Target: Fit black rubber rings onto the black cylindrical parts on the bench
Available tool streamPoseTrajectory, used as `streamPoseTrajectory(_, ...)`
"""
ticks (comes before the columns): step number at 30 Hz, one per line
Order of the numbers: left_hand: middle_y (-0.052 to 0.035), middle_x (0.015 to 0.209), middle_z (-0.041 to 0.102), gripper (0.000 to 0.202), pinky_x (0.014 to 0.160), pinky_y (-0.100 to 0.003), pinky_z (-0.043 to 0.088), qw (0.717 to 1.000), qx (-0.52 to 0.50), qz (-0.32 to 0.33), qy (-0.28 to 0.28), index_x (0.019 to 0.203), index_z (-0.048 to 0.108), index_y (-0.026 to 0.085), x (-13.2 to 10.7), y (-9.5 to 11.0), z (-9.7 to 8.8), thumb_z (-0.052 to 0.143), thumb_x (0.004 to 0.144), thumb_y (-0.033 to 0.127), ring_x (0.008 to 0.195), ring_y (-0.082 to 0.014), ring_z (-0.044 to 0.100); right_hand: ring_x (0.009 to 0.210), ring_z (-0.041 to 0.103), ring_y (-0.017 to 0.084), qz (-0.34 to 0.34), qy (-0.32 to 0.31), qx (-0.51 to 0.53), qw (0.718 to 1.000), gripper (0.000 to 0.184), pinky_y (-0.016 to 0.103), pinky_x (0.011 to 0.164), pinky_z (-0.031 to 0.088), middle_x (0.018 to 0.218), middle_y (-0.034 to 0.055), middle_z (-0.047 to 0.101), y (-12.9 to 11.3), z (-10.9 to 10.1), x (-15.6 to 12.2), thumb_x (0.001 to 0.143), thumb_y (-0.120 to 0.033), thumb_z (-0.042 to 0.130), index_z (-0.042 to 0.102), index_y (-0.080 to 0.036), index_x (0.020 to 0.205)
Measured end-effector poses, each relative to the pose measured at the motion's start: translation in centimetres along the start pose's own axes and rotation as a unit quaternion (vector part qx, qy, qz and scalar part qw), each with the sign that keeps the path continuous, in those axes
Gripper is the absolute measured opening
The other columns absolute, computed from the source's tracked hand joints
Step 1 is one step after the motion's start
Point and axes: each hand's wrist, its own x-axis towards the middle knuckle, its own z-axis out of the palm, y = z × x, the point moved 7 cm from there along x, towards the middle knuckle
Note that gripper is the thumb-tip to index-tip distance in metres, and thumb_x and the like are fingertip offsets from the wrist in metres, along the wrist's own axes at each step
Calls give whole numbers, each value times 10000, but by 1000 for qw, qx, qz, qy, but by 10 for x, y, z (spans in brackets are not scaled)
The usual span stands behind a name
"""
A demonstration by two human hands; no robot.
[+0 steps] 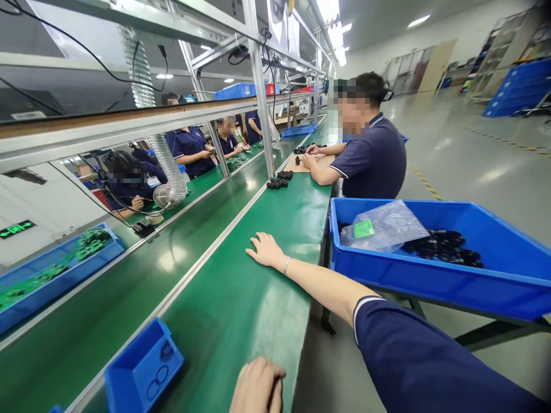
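My right hand [266, 250] lies flat on the green bench top [241, 310] with its fingers spread, holding nothing; a thin bracelet is on the wrist. My left hand [257, 389] is at the bottom edge of the view, curled into a fist over the near edge of the bench; whatever is inside it is hidden. A small blue tray [129, 367] with a few black rings stands left of that hand. A large blue bin [495, 287] to my right holds black ring parts [443, 246] and a clear plastic bag [387, 226].
A co-worker in a dark polo [370, 155] sits farther along the bench, hands on black parts. A pile of black parts [279, 180] lies by a metal frame post [262, 97]. The conveyor belt [142, 287] runs on the left, where a blue tray [55, 269] holds green parts. Other people sit across it.
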Motion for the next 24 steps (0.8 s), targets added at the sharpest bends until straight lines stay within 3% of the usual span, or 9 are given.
streamPoseTrajectory(5,-113,1080,629,281,864,-397,547,997,50,-65,-14,1213,581,220,-24,23,-20,437,976,173,988,-233,636,1355,458,329,-97,3,38,995,533,496,1140,334,1410,212,539,-60,-10,-68,988,-536,479,640,-111,1267)
streamPoseTrajectory(8,-142,1263,597,364,953,-481,532,986,97,-132,-11,1302,547,220,-67,32,-41,502,946,163,1154,-285,597,1266,546,283,-187,1,85,979,443,446,1084,427,1313,190,608,-106,-19,-114,1033,-441,393,664,-136,1204)
streamPoseTrajectory(11,-186,1382,550,386,1033,-555,482,971,107,-215,12,1329,526,177,-126,46,-65,545,943,181,1283,-325,531,1220,566,283,-304,-20,166,938,366,477,1064,444,1251,171,618,-157,-30,-158,1034,-369,378,657,-167,1157)
streamPoseTrajectory(13,-168,1445,518,390,1096,-520,445,947,110,-298,46,1332,525,188,-172,58,-80,578,949,236,1344,-298,489,1185,576,300,-396,-50,233,887,291,507,1040,452,1213,170,618,-194,-32,-184,1012,-345,445,646,-173,1134)
streamPoseTrajectory(16,-112,1456,531,356,1163,-383,393,899,117,-411,97,1297,559,202,-243,85,-95,593,959,309,1389,-217,457,1106,622,300,-575,-55,300,760,210,490,977,493,1208,151,629,-260,-24,-227,958,-267,565,635,-198,1144)
streamPoseTrajectory(19,-88,1439,551,326,1146,-309,408,835,142,-507,161,1291,567,216,-308,123,-109,540,988,331,1354,-169,497,1021,662,286,-691,-97,336,632,225,451,894,535,1169,131,654,-329,-5,-282,950,-280,578,640,-221,1158)
streamPoseTrajectory(22,-94,1482,500,373,1157,-348,404,741,193,-598,235,1354,516,232,-370,174,-128,515,993,326,1380,-189,468,1038,666,263,-758,-180,349,521,225,410,889,554,1191,128,655,-382,5,-342,980,-288,538,645,-222,1167)
streamPoseTrajectory(24,-125,1500,462,404,1174,-407,383,658,235,-657,282,1385,476,219,-417,214,-141,493,996,324,1405,-226,433,1070,656,257,-784,-220,343,469,235,402,908,553,1213,131,649,-405,7,-372,998,-296,510,650,-218,1170)
